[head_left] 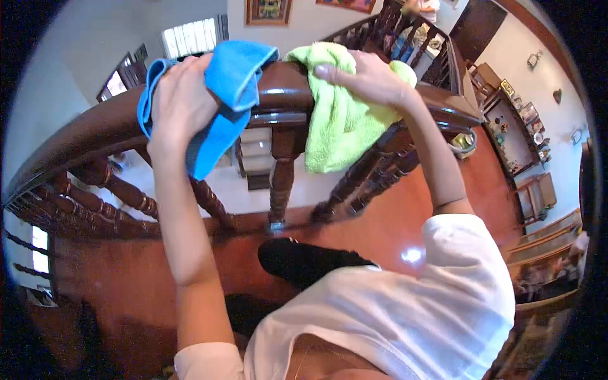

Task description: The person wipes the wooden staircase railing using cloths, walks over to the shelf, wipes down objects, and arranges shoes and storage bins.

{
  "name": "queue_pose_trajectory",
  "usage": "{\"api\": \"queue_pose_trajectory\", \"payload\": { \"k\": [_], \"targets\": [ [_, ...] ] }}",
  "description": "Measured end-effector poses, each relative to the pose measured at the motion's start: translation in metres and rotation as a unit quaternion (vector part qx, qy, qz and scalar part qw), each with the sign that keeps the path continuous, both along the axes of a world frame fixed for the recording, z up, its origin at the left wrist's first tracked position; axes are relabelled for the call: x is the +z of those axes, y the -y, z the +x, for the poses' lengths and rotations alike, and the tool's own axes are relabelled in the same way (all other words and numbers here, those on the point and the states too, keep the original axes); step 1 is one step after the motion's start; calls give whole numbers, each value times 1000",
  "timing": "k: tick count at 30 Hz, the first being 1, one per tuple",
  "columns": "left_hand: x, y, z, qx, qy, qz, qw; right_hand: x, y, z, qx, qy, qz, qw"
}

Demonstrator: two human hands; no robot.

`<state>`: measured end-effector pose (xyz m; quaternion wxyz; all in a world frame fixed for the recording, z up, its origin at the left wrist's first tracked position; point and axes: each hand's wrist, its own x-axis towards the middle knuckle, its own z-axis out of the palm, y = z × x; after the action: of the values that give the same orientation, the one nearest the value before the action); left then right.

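Note:
A dark, glossy wooden handrail [285, 95] curves across in front of me. On its left part my left hand [180, 98] is closed over a blue cleaning cloth [237, 69], which bunches up beside the fingers and hangs down the near side. Further right, my right hand [375, 81] grips a lime-green cleaning cloth [335, 130] draped over the top of the rail. The fingertips of both hands are partly hidden by cloth and rail. A short stretch of bare rail shows between the two cloths.
Turned wooden balusters [281, 187] stand under the rail, with a lower level beyond them. Reddish floor [373, 234] lies underfoot. Another person [425, 9] is at the far railing. Along the right wall, a table [510, 136] stands near framed pictures and ornaments.

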<state>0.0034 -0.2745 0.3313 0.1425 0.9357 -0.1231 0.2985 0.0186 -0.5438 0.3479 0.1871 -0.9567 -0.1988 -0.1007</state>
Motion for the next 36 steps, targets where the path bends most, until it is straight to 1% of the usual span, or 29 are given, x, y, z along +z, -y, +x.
{"api": "queue_pose_trajectory", "payload": {
  "k": [1,3,5,6,8,9,10,11,13,14,15,16,17,18,19,20,21,22,23,24,25,26,28,29,30,31,33,35,36],
  "targets": [
    [-8,-1,6,-5,51,0,999,3,-1,-1,19,10,-11,1000],
    [-16,1,0,28,47,-39,998,6,-9,-6,55,31,20,998],
    [-19,2,1,19,44,-83,995,-8,-11,8,42,84,-15,995],
    [-16,5,-4,37,38,-101,993,1,-20,14,52,62,-16,997],
    [-18,10,-4,51,32,-143,988,14,-45,32,61,-158,-79,982],
    [-16,19,0,67,51,-157,984,-8,-53,67,91,-170,-91,977],
    [-20,16,5,48,69,-174,981,-13,-82,78,89,-104,-76,988],
    [-26,14,4,65,54,-173,981,-24,-112,97,187,-165,-90,964],
    [-26,10,3,211,160,-145,953,-57,-164,130,369,-85,-27,925],
    [-30,8,-7,253,110,-134,952,-49,-162,122,387,-98,-28,917],
    [-36,16,-8,276,102,-137,946,-33,-157,111,332,-201,9,922],
    [-42,28,-5,336,127,-210,910,-23,-146,99,271,-302,38,913],
    [-50,41,-7,394,153,-278,862,-22,-121,86,301,-273,49,913],
    [-49,64,-7,375,127,-434,809,-15,-88,81,334,-239,60,910],
    [-79,78,6,331,220,-540,742,-11,-56,78,325,-230,35,917],
    [-73,88,-5,156,181,-681,692,-13,-21,75,317,-219,12,923],
    [-64,102,-24,-31,136,-781,609,-17,14,75,330,-205,36,921],
    [-63,142,-22,119,147,-740,646,-7,43,71,325,-270,32,906],
    [-68,180,-17,266,150,-682,665,-7,72,66,338,-222,36,914],
    [-101,199,-27,342,51,-528,775,-2,92,64,349,-223,36,910],
    [-129,214,-35,400,-60,-354,844,-2,106,62,331,-190,-3,924],
    [-130,226,-32,416,-54,-355,835,-2,106,63,320,-210,-5,924],
    [-127,251,-23,401,58,-507,761,-8,91,63,287,-275,22,917],
    [-130,243,-16,412,68,-506,755,-15,73,68,268,-317,51,909],
    [-136,229,-5,267,177,-723,612,-22,52,75,297,-334,67,892],
    [-140,219,3,89,275,-864,411,-31,25,81,292,-344,84,888],
    [-120,192,3,101,236,-866,429,-40,-35,91,342,-324,112,875],
    [-175,170,6,272,171,-719,616,-39,-87,102,400,-347,118,840],
    [-105,179,-2,158,174,-836,495,-42,-107,104,413,-423,206,780]
  ]
}}
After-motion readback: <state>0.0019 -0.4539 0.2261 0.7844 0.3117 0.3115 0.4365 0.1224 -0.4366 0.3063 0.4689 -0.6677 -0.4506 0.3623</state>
